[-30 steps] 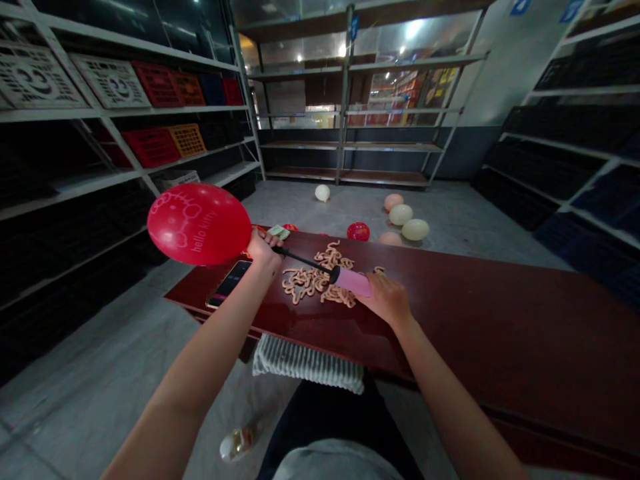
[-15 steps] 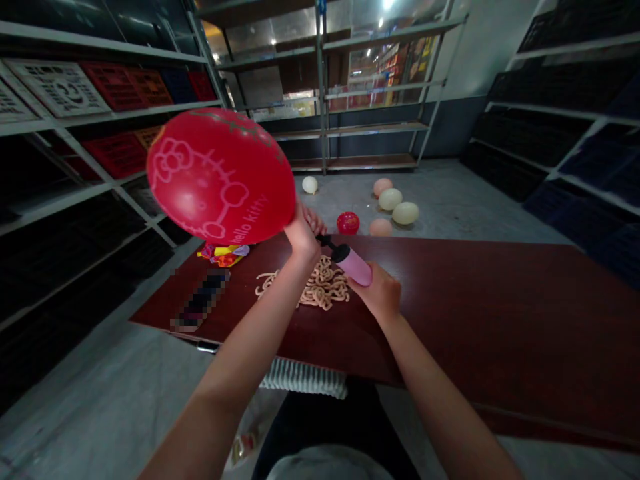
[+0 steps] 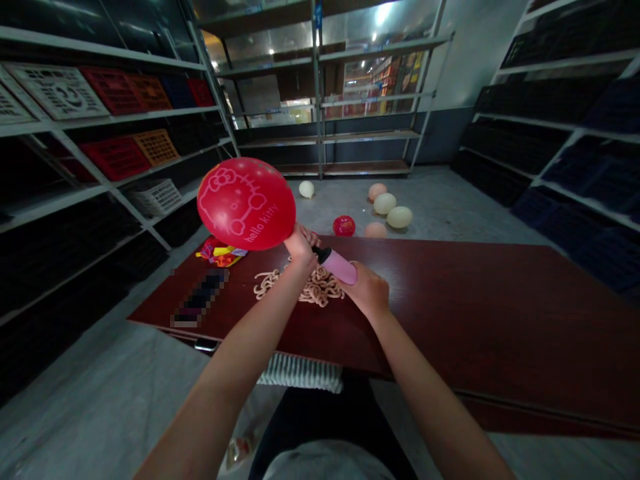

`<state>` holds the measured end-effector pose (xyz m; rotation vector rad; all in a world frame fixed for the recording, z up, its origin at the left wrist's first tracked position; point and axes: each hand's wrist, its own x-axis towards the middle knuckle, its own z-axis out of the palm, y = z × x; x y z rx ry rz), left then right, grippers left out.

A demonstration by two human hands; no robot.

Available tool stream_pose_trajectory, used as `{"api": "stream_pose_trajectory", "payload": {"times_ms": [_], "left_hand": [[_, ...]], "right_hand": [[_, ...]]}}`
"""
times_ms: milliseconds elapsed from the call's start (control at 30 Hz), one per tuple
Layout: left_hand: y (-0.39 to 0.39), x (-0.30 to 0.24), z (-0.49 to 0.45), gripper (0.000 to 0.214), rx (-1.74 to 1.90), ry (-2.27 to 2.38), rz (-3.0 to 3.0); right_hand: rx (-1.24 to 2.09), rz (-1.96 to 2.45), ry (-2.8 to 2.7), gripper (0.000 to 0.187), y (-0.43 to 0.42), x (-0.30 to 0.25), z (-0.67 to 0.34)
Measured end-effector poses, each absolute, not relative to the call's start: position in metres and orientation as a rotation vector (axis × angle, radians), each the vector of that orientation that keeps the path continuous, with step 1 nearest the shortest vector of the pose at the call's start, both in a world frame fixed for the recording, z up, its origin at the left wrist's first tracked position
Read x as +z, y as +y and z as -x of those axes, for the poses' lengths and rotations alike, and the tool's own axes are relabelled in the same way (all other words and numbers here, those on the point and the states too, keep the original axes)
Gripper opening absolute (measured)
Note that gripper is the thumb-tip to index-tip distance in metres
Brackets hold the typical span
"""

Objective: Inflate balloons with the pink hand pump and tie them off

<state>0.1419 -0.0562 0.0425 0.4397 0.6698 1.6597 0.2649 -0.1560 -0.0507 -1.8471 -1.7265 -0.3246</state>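
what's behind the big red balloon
Past the red balloon, part of a colourful bunch shows on the table, with rear shelves beyond; whatever it directly covers can't be seen.

A pink pump (image 3: 342, 267) with a black end; at ten o'clock from it, a red balloon (image 3: 247, 203) with pink cat-face outline and "hello kitty" lettering; tan strands (image 3: 320, 291) at eight; reddish-brown table (image 3: 475, 293) at three; pale green balloons (image 3: 400, 217) at two; pale striped cushion (image 3: 303, 375) at seven

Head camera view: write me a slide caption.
Left hand holds a red balloon at one end, right hand grips a pink pump, over a dark red table.
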Motion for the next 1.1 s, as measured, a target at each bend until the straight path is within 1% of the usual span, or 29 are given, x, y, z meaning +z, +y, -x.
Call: {"api": "stream_pose_trajectory", "payload": {"times_ms": [167, 300, 500, 667, 767, 867, 1000, 1100], "left_hand": [[-0.050, 0.024, -0.092, 0.041, 1.645, 0.765, -0.214], [-0.046, 0.019, -0.056, 0.038, 1.692, 0.773, -0.146], [-0.045, 0.028, -0.008, 0.036, 1.749, 0.750, -0.091], [-0.050, 0.041, 0.025, 0.040, 1.763, 0.721, -0.093], [-0.053, 0.050, 0.026, 0.041, 1.796, 0.670, -0.161], [-0.052, 0.059, 0.010, 0.046, 1.844, 0.601, -0.265], [-0.047, 0.078, -0.027, 0.052, 1.864, 0.546, -0.400], [-0.045, 0.092, -0.059, 0.057, 1.814, 0.535, -0.501]], "right_hand": [[-0.440, 1.803, -1.929, 0.031, -0.157, -0.053, -0.257], [-0.506, 1.734, -2.008, 0.033, -0.156, -0.055, -0.256], [-0.597, 1.647, -2.053, 0.033, -0.155, -0.058, -0.258], [-0.684, 1.564, -2.093, 0.033, -0.155, -0.055, -0.255], [-0.752, 1.494, -2.066, 0.033, -0.154, -0.054, -0.256], [-0.747, 1.518, -1.970, 0.038, -0.153, -0.058, -0.260], [-0.620, 1.608, -1.838, 0.044, -0.152, -0.063, -0.269], [-0.481, 1.646, -1.743, 0.046, -0.152, -0.062, -0.273]]}}
